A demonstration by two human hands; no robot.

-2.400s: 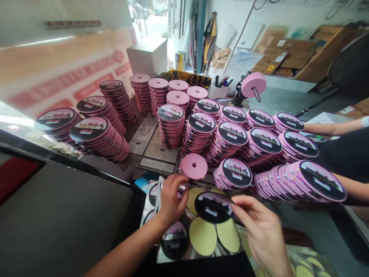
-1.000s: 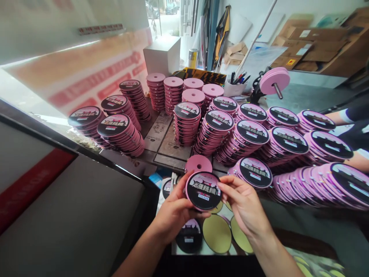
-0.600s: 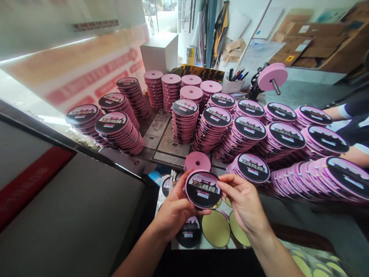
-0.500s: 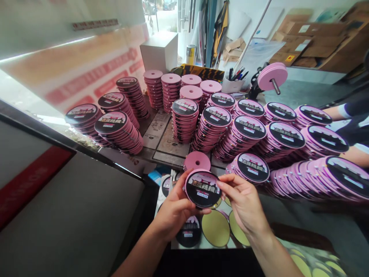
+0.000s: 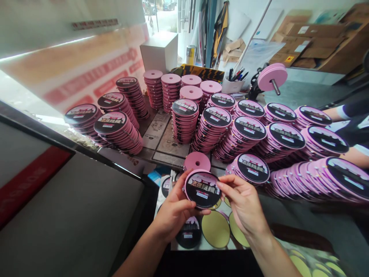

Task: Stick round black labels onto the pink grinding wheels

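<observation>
Behind the disc (image 5: 203, 190), left hand (image 5: 174, 209) partly hides.

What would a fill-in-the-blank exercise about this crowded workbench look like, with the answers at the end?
1. The left hand and the right hand hold one labelled disc, whose outline is ____.
2. In the middle of the plain disc just beyond it is a small ____.
3. The discs on the rod are coloured ____.
4. The boxes piled by the far wall are made of ____.

Missing words: round; hole; pink; cardboard.
</observation>
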